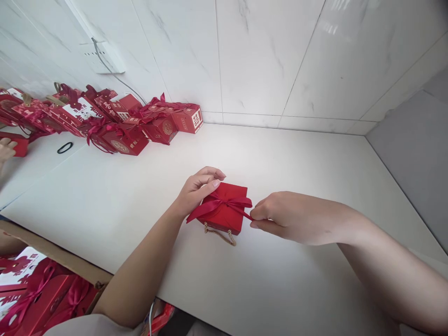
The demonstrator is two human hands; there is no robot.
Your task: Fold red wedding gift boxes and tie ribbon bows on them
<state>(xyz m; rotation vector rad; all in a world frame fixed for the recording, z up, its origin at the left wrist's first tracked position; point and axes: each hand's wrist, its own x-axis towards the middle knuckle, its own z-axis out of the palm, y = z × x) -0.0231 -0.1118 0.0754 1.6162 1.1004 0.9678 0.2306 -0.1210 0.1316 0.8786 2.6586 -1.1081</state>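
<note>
A small red gift box (233, 224) sits on the white table in front of me. Across its top a dark pink ribbon (226, 202) is tied in a bow, one tail trailing to the left. Out of its near side loops a twisted beige cord handle (222, 236). My left hand (203, 186) grips the box at its far left corner, the thumb on the top edge and the fingers behind it, partly hidden. Just right of the box, my right hand (276, 215) pinches a ribbon end between thumb and fingers.
Along the tiled wall stand several red gift boxes (159, 128) with ribbons. A black band (65, 148) lies at the left, near another person's hand (6, 150) on a red box. A cardboard carton (70, 265) of ribboned boxes stands at the lower left. A cable hangs from the wall socket (105, 58).
</note>
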